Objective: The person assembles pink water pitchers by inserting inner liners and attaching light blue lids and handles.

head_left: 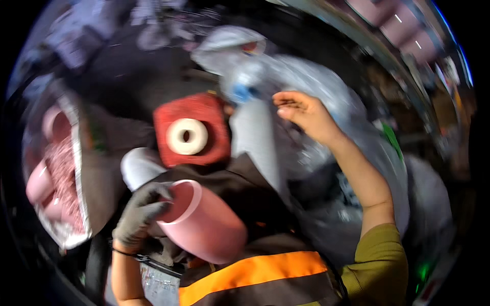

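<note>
A pink cup-shaped pot [206, 224] lies tilted above my lap, its open rim turned up and to the left. My left hand [140, 211], in a grey glove, is closed on that rim with the fingers over the edge. Bare and lifted to the right, my right hand [301, 113] has its fingers partly curled and apart, and nothing shows in it. Beyond the pot stands a red block-like stand [217, 135] with a cream ring [188, 136] on top. The picture is smeared by motion.
To the left, an open sack [76, 153] holds pink shreds [62, 173] and several pink pots [41, 181]. Clear plastic bags [316, 76] are heaped at the right. Large pink containers [403, 25] stand at the far right. A dark apron with an orange band [255, 273] covers my lap.
</note>
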A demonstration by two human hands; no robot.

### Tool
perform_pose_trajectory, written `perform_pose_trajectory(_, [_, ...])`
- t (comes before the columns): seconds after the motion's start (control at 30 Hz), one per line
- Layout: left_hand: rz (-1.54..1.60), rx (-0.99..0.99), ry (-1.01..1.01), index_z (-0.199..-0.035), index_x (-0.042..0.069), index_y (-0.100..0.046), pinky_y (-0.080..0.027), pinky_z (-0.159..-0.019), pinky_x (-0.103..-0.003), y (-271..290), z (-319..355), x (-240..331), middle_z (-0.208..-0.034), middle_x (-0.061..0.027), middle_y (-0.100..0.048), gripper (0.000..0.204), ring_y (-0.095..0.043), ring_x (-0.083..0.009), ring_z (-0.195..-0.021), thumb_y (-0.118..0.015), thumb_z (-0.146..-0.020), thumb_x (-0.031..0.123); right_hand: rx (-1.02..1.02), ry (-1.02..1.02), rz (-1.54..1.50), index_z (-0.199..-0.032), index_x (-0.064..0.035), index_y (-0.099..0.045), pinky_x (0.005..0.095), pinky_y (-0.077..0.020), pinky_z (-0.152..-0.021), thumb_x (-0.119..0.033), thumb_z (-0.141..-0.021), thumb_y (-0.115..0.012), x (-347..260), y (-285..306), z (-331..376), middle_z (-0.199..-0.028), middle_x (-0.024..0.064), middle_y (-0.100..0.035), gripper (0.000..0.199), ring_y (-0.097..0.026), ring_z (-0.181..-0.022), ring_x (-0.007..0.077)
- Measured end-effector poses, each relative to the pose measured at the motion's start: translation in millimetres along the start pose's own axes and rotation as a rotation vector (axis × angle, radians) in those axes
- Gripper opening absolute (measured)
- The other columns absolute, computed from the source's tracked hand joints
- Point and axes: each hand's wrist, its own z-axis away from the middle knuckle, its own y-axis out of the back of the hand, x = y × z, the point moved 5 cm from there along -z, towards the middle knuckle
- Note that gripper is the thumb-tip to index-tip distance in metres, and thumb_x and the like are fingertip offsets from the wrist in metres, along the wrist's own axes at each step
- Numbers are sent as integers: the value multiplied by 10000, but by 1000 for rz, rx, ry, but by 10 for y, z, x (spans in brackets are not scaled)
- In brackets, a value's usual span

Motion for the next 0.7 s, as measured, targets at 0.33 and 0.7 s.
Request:
perform_pose_trajectory(0.33, [-400, -262, -9, -929, 35, -644, -487, -849, -228, -1033, -985, 534, -983, -37, -680, 160, -608, -93, -909, -624, -805, -64, -25, -1060, 539, -1077, -43, -687, 384, -510, -739, -279, -821, -668, 3679, 1089, 3166, -980, 143, -698, 349, -663, -842, 280])
perform_pose_trajectory(0.7, [-511, -73, 140, -989, 18, -650, -470, -837, -232, -1130, -1095, 463, -942, 4, -650, 168, -586, -87, -874, -681, -825, 29, -283, -1036, 862, -1117, -41, -679, 439, -495, -884, -280, -868, -610, 4740, 410, 3294, -1139, 194, -657, 353, -628, -1063, 345])
